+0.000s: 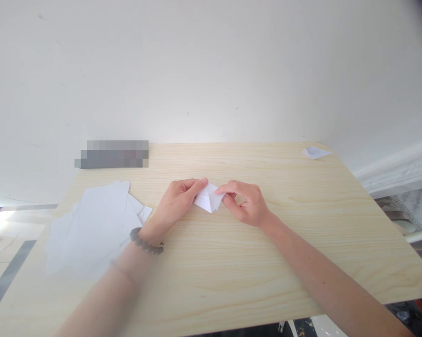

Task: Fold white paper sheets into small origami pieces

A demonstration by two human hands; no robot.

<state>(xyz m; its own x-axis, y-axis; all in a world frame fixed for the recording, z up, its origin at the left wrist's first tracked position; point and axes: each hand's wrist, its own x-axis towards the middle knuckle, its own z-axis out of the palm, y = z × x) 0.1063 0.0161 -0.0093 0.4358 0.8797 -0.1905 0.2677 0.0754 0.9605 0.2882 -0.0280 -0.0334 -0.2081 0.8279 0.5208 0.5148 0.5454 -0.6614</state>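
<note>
A small piece of folded white paper (209,199) is held just above the middle of the wooden table, with several creases and pointed corners showing. My left hand (182,196) pinches its left side, thumb lying on top near the upper edge. On the other side, my right hand (246,201) grips the right corner between thumb and index finger. The fingers beneath the paper are mostly hidden. A beaded bracelet (146,242) circles my left wrist.
White paper sheets (94,220) lie in a loose, overlapping pile at the left, beside my left forearm. Another folded paper piece (315,152) rests at the table's far right corner. A blurred-out grey object (114,155) sits at the back left. Behind the table (302,196) rises a white wall.
</note>
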